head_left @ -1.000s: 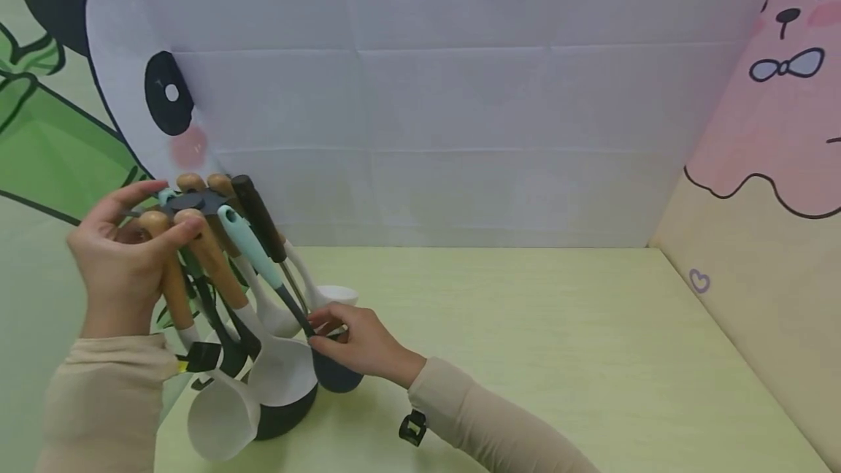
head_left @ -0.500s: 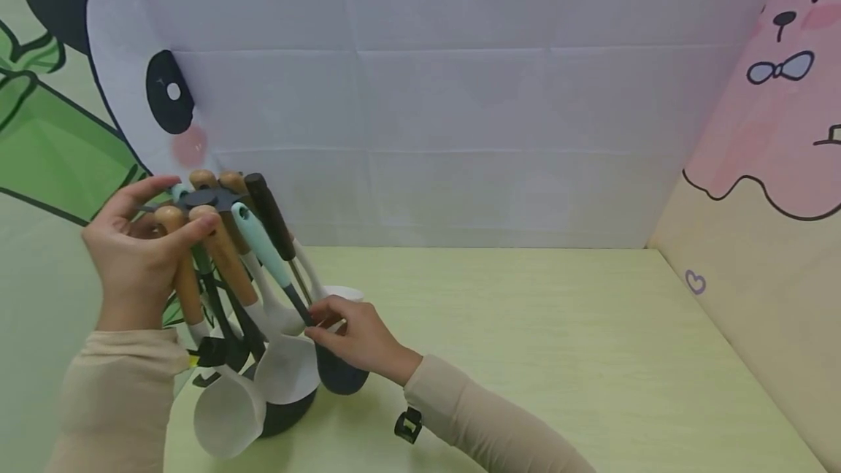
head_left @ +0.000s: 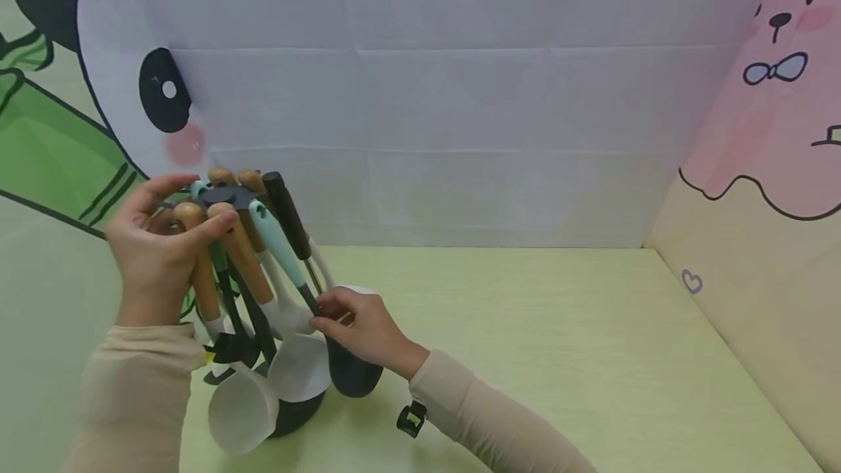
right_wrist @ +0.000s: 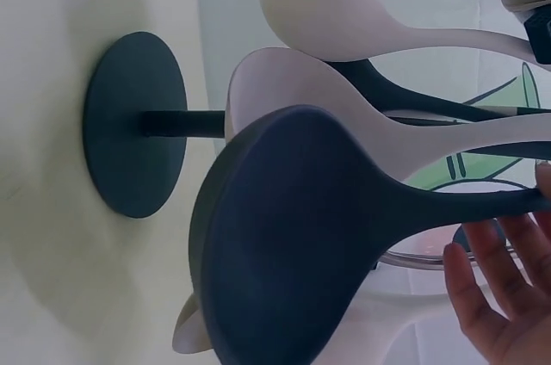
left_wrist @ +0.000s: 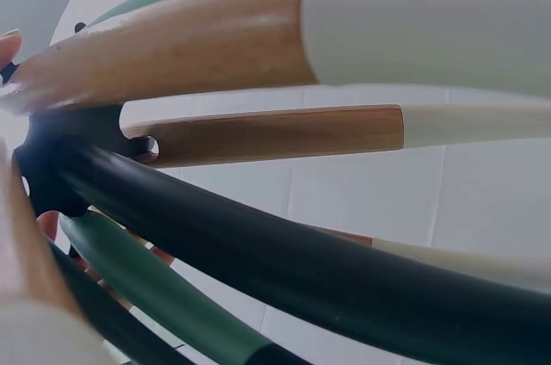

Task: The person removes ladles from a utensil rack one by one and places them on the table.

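A dark utensil rack (head_left: 228,198) with a round black base (right_wrist: 135,124) carries several hanging kitchen tools. My left hand (head_left: 154,247) grips its top, thumb against a wooden handle (head_left: 244,261) and index finger reaching round the far side. With thumb and fingers, my right hand (head_left: 368,327) pinches the neck of a dark ladle (right_wrist: 293,236) that has a mint-green handle (head_left: 279,239). In the head view, this ladle hangs at the right side of the rack. White ladles (head_left: 243,411) with wooden handles hang nearest the camera. Close handles fill the left wrist view; little of the left hand shows there.
The rack stands on a pale yellow-green table (head_left: 525,356), at its left end. Behind it rises a white wall sheet (head_left: 447,130), with a panda drawing (head_left: 125,57) at left and a pink bear drawing (head_left: 755,115) at right. Beside the mint handle is a dark brown handle (head_left: 285,214).
The rack's top and its hanging tools have shifted to the right, with my left hand moving along. My right hand has moved slightly right, still pinching the dark ladle's neck.
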Tool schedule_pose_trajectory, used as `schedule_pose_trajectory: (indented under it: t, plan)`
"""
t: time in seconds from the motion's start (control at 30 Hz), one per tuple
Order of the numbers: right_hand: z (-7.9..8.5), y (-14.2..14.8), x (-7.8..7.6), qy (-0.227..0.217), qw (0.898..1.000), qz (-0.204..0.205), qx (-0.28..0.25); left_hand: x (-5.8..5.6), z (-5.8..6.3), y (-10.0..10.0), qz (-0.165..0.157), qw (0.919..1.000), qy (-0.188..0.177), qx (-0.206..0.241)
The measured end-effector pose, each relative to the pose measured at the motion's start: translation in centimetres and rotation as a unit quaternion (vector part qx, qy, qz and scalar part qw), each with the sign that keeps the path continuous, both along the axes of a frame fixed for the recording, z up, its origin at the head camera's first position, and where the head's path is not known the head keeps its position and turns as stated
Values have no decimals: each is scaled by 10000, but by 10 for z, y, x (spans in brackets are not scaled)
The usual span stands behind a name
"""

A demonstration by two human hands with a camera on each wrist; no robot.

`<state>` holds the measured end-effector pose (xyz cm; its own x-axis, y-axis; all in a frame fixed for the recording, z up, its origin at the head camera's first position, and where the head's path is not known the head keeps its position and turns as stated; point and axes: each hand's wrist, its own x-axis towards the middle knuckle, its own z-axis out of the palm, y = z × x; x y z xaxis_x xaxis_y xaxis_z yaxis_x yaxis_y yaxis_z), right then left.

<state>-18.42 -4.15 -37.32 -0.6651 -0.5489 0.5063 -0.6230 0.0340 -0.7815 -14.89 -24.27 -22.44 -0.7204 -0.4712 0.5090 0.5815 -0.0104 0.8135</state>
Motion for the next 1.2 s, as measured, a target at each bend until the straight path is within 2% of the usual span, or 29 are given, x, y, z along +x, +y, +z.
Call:
schedule_pose_trajectory:
  t: [0.17, 0.53, 0.87, 1.2]
  plan:
    - [3, 7, -2, 51, 9999, -26, -94, -5, -1, 7, 55, 9999, 4, -151]
    - [4, 25, -5, 267, 9990, -59, -340, -13, -3, 24, -50, 9978, 65, -658]
    - [2, 49, -3, 269, 9982, -274, -460, -21, -7, 44, -305, 9975, -89, -636]
    - [1, 75, -1, 276, 9963, -594, -557, -27, -9, 70, -811, 9932, 220, -808]
